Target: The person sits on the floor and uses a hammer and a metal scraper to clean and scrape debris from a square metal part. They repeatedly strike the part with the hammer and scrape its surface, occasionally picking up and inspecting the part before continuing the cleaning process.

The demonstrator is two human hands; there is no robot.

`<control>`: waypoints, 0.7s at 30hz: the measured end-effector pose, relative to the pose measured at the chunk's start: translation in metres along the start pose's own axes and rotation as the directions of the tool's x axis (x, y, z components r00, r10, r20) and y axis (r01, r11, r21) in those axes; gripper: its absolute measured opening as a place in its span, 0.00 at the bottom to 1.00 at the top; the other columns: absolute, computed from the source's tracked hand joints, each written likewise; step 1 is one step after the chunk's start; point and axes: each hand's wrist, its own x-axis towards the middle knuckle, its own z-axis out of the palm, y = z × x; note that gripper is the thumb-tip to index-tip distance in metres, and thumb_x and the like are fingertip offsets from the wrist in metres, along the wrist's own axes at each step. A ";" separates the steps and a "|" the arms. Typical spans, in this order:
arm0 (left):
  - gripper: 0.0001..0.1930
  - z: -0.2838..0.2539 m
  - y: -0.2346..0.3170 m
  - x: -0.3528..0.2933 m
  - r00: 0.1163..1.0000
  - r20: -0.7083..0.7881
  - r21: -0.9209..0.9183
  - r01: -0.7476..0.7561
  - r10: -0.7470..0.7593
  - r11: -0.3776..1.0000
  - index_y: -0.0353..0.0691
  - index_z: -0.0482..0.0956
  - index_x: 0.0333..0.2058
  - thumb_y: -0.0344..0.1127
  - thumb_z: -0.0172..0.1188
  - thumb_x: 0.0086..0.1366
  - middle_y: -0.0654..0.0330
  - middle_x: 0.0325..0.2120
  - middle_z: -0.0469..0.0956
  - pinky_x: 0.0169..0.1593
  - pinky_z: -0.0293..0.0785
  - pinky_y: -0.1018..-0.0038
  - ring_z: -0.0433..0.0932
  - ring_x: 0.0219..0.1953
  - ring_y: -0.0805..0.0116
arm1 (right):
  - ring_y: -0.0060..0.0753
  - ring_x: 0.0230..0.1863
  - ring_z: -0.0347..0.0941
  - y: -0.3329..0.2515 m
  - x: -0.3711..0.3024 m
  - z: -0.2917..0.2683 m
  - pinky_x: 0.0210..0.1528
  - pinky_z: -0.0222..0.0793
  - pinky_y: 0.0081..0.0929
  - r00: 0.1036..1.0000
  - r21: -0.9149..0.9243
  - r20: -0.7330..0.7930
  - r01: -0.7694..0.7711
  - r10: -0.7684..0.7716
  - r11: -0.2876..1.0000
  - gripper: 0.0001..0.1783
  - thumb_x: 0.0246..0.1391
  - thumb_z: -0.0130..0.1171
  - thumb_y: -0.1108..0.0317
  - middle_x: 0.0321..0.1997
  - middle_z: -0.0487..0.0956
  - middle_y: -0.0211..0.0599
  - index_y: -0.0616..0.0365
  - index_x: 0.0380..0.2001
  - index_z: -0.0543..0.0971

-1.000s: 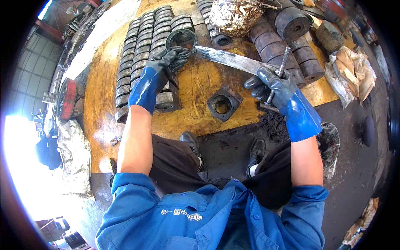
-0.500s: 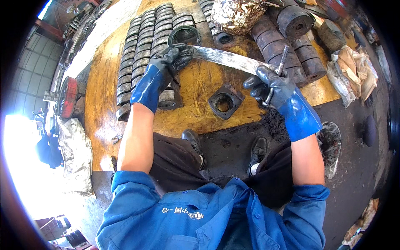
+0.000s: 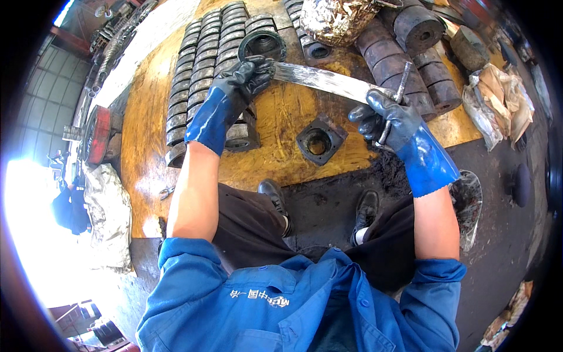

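A whitish, smeared flat strip stretches between my two gloved hands, above the wooden board. Its left end is gripped by my left hand, whose fingers are closed beside a dark round ring. My right hand is closed on the strip's right end. It also holds a long threaded rod that sticks up past the thumb, with its lower end showing below the fingers. Beneath the strip, a dark square block with a round bore lies on the board. Both gloves are blue with blackened, greasy fingers.
Rows of dark ringed cylinders stand on the stained board at left. Thick dark rollers lie at right, near a dirty wrapped bundle and crumpled paper. Pliers rest near the left edge.
The strip looks slightly straighter and narrower between my hands. Both hands keep their grip and have hardly moved; the whole view has shifted a little.
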 end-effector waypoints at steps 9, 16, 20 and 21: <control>0.13 0.011 0.002 -0.009 1.000 0.022 -0.008 -0.004 0.004 1.000 0.27 0.73 0.48 0.29 0.51 0.68 0.47 0.45 0.77 0.50 0.81 0.66 0.78 0.45 0.57 | 0.24 0.19 0.74 0.004 0.003 -0.006 0.18 0.69 0.20 1.000 0.011 0.018 -0.013 0.013 1.000 0.14 0.59 0.58 0.60 0.27 0.82 0.42 0.60 0.41 0.78; 0.14 0.003 0.002 -0.003 0.999 0.045 -0.034 0.023 -0.022 0.999 0.28 0.73 0.48 0.30 0.52 0.68 0.48 0.44 0.77 0.49 0.81 0.67 0.79 0.45 0.57 | 0.23 0.19 0.73 0.004 0.001 -0.005 0.20 0.69 0.19 0.999 -0.006 0.033 0.008 -0.008 1.000 0.15 0.60 0.57 0.60 0.29 0.82 0.42 0.62 0.42 0.77; 0.14 0.009 0.003 -0.011 0.999 0.034 0.002 0.009 -0.009 1.000 0.29 0.73 0.49 0.31 0.53 0.67 0.48 0.44 0.77 0.50 0.80 0.66 0.78 0.45 0.57 | 0.22 0.20 0.74 -0.001 -0.003 -0.004 0.21 0.69 0.18 0.998 -0.016 0.057 0.019 -0.018 1.000 0.16 0.60 0.56 0.59 0.29 0.82 0.41 0.62 0.42 0.77; 0.14 0.004 0.002 -0.006 0.999 0.026 -0.015 0.021 -0.021 1.000 0.29 0.73 0.49 0.31 0.53 0.67 0.48 0.44 0.77 0.50 0.80 0.65 0.78 0.45 0.57 | 0.21 0.18 0.72 -0.002 -0.004 -0.002 0.18 0.66 0.18 0.999 -0.009 0.036 0.021 -0.021 1.000 0.15 0.60 0.56 0.59 0.27 0.82 0.40 0.60 0.41 0.78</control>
